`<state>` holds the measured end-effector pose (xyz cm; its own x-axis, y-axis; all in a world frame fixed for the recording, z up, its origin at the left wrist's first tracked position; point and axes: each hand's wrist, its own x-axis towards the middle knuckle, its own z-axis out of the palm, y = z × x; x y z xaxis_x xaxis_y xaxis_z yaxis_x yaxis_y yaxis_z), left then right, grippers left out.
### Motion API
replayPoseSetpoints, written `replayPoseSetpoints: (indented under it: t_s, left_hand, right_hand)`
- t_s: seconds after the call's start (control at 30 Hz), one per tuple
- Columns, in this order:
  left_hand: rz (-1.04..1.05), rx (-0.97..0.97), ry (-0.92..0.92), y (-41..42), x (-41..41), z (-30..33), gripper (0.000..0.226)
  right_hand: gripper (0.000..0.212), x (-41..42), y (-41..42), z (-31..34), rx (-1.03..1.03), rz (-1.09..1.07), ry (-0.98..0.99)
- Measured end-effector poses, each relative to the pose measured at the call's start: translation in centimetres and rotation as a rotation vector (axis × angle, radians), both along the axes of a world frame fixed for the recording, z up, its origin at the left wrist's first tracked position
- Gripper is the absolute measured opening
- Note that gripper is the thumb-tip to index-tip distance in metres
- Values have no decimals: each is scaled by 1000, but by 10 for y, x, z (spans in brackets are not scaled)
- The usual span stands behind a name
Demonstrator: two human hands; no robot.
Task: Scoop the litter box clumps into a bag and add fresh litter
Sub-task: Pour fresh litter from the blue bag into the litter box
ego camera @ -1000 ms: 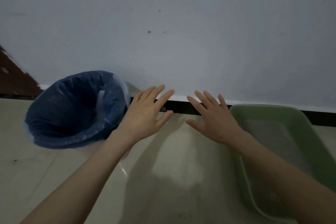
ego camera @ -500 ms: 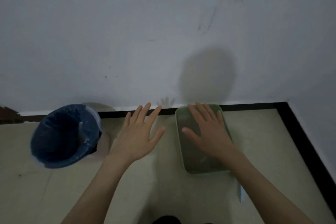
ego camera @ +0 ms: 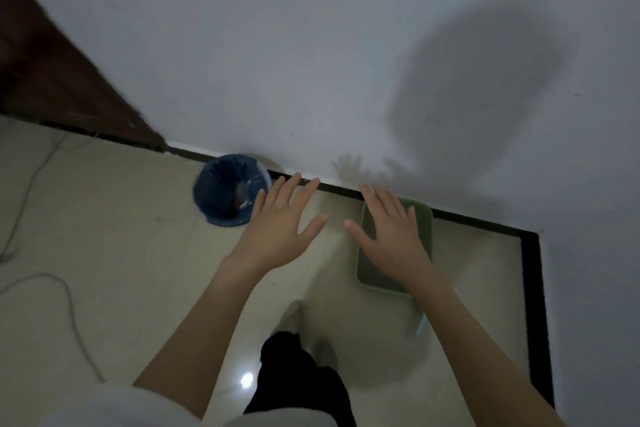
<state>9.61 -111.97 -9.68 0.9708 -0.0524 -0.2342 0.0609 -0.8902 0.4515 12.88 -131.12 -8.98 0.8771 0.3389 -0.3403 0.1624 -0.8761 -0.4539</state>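
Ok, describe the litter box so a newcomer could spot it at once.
Follow the wall's black baseboard toward the room corner. The litter box sits on the floor against it, partly behind the right hand. It is green and rectangular, whereas the bin is round and blue-lined.

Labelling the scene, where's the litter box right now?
Head view, right of centre: the green litter box sits on the floor against the wall, under the open right hand, right of the blue-lined bin.

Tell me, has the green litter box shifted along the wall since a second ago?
Cannot tell. The camera pulled back; the litter box still sits against the black baseboard.
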Motion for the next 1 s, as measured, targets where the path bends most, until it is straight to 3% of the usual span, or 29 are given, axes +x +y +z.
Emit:
replayPoseSetpoints:
  t_s: [0.33,0.7,1.0]
  left_hand:
    - [461,42,-108,85,-117,79,78]
    - [1033,134,-90,211,-321,110,84]
    - [1322,274,-107,331,-457,122,79]
  right_hand:
    - [67,-31,106,73,-69,530,-104]
    - [69,-151,336,120,41,1128,-198]
    - [71,-256,519,132,134,1346,-273]
